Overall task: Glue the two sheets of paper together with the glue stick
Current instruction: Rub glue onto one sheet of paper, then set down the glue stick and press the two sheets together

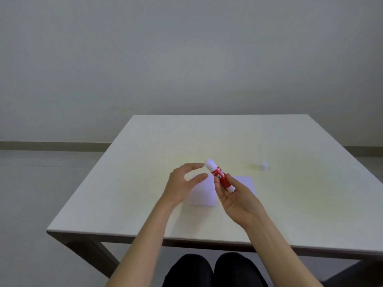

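A red and white glue stick [219, 175] is held tilted above the table, its white top end pointing up and to the left. My right hand [236, 198] grips its lower end. My left hand [182, 183] hovers just left of the stick's top, fingers apart and curved, holding nothing. Two white sheets of paper lie flat on the table under my hands: one [202, 193] to the left, the other [245, 182] to the right, partly hidden by my right hand.
A small white cap-like object [264, 166] stands on the white table [145, 162] to the right of the papers. The table's near edge runs just above my knees. Bare floor and a plain wall lie beyond.
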`<act>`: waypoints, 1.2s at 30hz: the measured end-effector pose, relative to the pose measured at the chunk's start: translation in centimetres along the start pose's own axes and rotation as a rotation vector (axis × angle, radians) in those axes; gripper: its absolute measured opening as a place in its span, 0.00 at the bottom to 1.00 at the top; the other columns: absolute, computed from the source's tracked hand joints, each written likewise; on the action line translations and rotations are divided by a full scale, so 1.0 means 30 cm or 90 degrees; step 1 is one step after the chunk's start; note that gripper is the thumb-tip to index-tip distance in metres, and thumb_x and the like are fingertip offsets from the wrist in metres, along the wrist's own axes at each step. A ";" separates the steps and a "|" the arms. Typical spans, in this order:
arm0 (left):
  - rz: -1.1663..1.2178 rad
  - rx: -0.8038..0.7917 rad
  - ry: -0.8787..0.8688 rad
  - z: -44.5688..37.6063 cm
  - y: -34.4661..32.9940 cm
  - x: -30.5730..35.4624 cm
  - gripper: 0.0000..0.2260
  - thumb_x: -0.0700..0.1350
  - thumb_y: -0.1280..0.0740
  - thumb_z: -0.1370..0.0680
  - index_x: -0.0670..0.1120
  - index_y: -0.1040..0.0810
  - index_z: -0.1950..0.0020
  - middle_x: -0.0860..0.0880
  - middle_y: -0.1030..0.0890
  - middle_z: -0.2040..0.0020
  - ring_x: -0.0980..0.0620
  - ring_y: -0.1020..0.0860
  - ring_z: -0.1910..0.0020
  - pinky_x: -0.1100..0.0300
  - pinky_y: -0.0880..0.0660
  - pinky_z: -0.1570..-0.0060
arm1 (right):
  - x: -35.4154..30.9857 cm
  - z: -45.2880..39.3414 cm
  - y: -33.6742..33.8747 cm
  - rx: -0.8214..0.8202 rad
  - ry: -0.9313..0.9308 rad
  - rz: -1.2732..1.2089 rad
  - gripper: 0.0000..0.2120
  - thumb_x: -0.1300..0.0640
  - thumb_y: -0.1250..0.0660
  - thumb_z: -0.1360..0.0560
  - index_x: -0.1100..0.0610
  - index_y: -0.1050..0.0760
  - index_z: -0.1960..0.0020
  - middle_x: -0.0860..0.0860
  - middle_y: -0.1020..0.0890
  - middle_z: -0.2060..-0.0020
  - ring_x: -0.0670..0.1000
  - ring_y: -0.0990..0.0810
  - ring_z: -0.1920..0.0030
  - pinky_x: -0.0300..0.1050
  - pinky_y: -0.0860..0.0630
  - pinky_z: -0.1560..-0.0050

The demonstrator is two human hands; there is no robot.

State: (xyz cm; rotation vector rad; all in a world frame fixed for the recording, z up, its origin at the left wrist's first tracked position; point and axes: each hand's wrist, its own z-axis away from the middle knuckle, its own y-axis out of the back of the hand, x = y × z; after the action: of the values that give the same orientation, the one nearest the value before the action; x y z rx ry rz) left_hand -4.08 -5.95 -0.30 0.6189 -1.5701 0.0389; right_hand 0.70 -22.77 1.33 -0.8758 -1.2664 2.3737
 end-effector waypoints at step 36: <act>-0.175 0.258 0.110 -0.198 0.100 -0.081 0.04 0.48 0.31 0.28 0.49 0.22 0.62 0.61 0.22 0.72 0.65 0.25 0.65 0.64 0.35 0.70 | 0.121 -0.077 0.057 0.033 0.718 1.709 0.07 0.52 0.24 0.42 0.48 0.22 0.70 0.44 0.22 0.78 0.49 0.20 0.63 0.48 0.23 0.47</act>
State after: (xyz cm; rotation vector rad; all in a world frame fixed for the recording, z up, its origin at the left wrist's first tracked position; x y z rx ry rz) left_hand 0.06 -0.21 -0.85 1.1166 -1.3058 0.2026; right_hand -0.55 -20.34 -2.40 1.7774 -0.7148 -0.2989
